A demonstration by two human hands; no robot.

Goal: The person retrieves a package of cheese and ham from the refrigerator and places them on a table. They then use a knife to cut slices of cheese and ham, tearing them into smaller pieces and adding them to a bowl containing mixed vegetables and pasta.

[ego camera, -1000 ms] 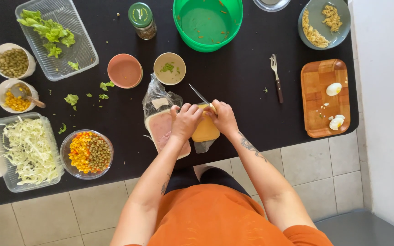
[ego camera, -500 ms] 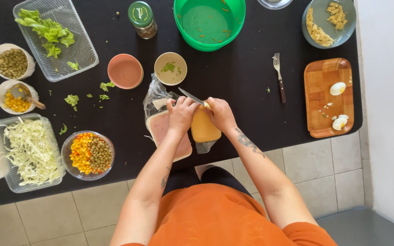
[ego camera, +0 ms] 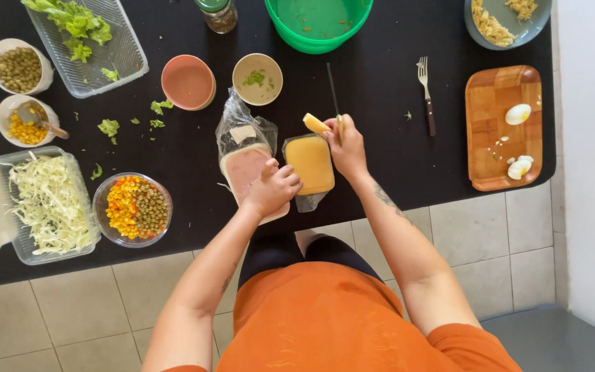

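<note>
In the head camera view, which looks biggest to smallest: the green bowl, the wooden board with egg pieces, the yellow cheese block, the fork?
1. Green bowl, though partly cut off at the top.
2. Wooden board, close to the bowl in size, so unsure.
3. Yellow cheese block.
4. Fork.

We see the cheese block (ego camera: 309,164) lying on the desk (ego camera: 387,148) right in front of the person, with the sliced meat slab (ego camera: 246,172) just to its left. The left hand (ego camera: 273,187) rests between the two; the right hand (ego camera: 345,142) sits just right of the block, holding a cheese slice (ego camera: 315,124) and a knife (ego camera: 332,89). A fork (ego camera: 425,93) lies further right, then the wooden board (ego camera: 497,124). Behind the meat stand two small bowls (ego camera: 257,78).
</note>
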